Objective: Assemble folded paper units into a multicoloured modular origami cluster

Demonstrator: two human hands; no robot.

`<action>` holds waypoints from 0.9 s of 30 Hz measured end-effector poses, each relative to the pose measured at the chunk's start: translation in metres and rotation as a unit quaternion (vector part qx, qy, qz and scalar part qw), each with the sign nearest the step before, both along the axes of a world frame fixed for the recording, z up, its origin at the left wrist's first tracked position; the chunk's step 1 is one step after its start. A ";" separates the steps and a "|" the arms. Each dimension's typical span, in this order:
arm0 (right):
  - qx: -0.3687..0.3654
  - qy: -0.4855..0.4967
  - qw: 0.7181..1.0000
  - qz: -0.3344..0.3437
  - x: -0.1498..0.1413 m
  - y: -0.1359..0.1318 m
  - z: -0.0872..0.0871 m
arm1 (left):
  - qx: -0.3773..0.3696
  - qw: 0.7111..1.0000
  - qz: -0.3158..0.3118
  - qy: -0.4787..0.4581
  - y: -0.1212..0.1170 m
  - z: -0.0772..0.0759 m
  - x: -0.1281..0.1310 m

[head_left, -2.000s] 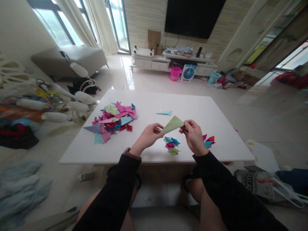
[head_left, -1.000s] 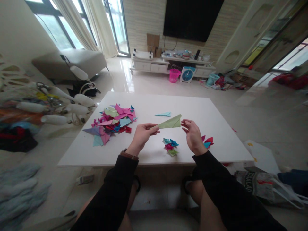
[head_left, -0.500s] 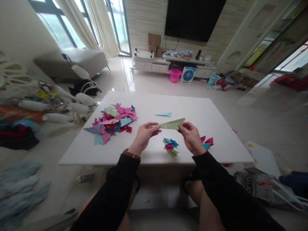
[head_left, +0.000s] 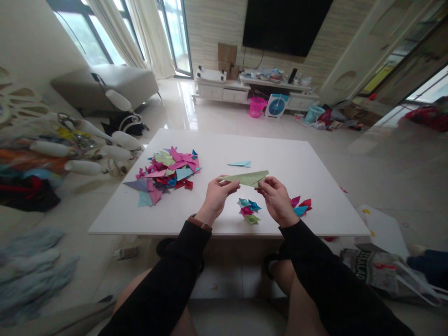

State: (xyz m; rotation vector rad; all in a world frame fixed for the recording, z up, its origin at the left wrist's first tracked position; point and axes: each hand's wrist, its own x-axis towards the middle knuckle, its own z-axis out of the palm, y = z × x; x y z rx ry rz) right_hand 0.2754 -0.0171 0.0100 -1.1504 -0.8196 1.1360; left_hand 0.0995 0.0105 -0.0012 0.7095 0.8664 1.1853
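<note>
A light green folded paper [head_left: 247, 178], long and pointed toward the left, is held above the table between both my hands. My left hand [head_left: 217, 192] pinches it near its narrow left part. At the wider right end, my right hand [head_left: 275, 195] grips the lower edge between thumb and fingers. Just beyond lies a pale blue folded paper plane [head_left: 240, 164]. Below the green paper is a small cluster of folded paper pieces [head_left: 248, 211] in blue, pink and green. Red, pink and blue folded pieces [head_left: 304, 207] lie beside my right wrist.
A large heap of coloured folded papers [head_left: 167, 173] covers the left part of the white table [head_left: 210, 219]. Left of the table stands a chandelier with white shades [head_left: 115, 151]. Past the far edge are a pink basket [head_left: 257, 107] and a fan [head_left: 277, 105] on the floor.
The green paper has turned from a raised triangle to a flatter, long shape. My right hand let go, then gripped its right end again; my left hand has moved slightly right along it.
</note>
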 end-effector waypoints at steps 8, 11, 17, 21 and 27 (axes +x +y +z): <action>-0.062 0.048 0.997 0.028 -0.006 -0.003 -0.005 | 0.057 0.997 0.024 0.051 0.002 0.006 -0.002; -0.056 0.045 0.997 0.021 -0.007 -0.003 -0.006 | 0.054 0.994 0.050 0.083 0.003 0.007 -0.004; -0.013 0.023 0.999 -0.025 0.001 0.002 -0.020 | -0.001 0.997 0.018 0.079 0.005 0.005 -0.004; -0.015 0.044 0.992 -0.121 0.022 0.026 -0.038 | -0.016 0.992 0.029 0.121 0.005 0.009 -0.004; -0.107 0.020 0.977 -0.183 0.051 0.103 -0.065 | 0.023 0.977 -0.015 0.212 0.014 0.010 -0.005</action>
